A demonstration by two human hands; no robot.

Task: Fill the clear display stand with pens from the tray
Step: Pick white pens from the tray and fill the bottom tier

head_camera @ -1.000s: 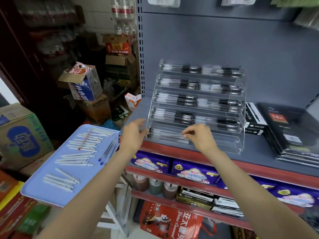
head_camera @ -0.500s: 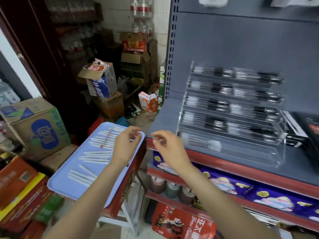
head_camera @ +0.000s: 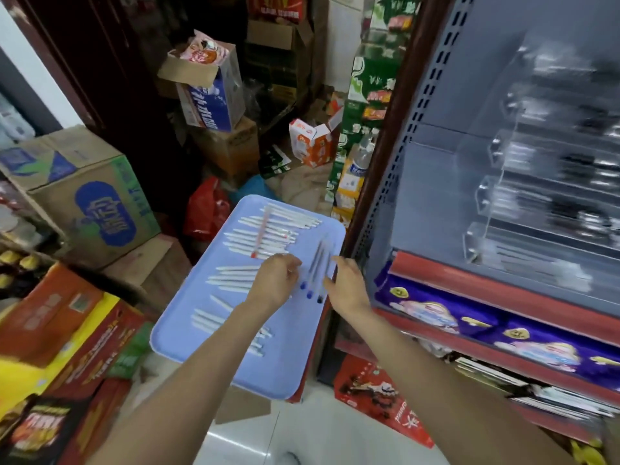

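**Stand partly filled, many pens left on tray**

Both hands over the blue tray (head_camera: 201, 344), away from the stand (head_camera: 523, 209). Left hand (head_camera: 276, 285) low over the middle of the tray, fingers (head_camera: 291, 263) curled down toward the white pens (head_camera: 235, 275); cannot tell if any pen is already pinched, because the hand hides its own fingertips. Right hand (head_camera: 347, 285) near the right rim of the tray, fingers loosely spread, holding nothing visible, just beside the blue-capped pens (head_camera: 317, 266).

Stand on the grey shelf (head_camera: 432, 203) at the right, well apart from the tray, strongly blurred. Dark-gripped pens visible in the upper tiers; lowest tier seems to hold some pale pens at the left end only, but too blurred to be sure.

Still on the tray: several rows of white pens, one red-tipped pen (head_camera: 261, 233) lying across the far rows, and the blue-capped ones. Judged from this: upper tiers done, bottom tier started, much stock left to move.
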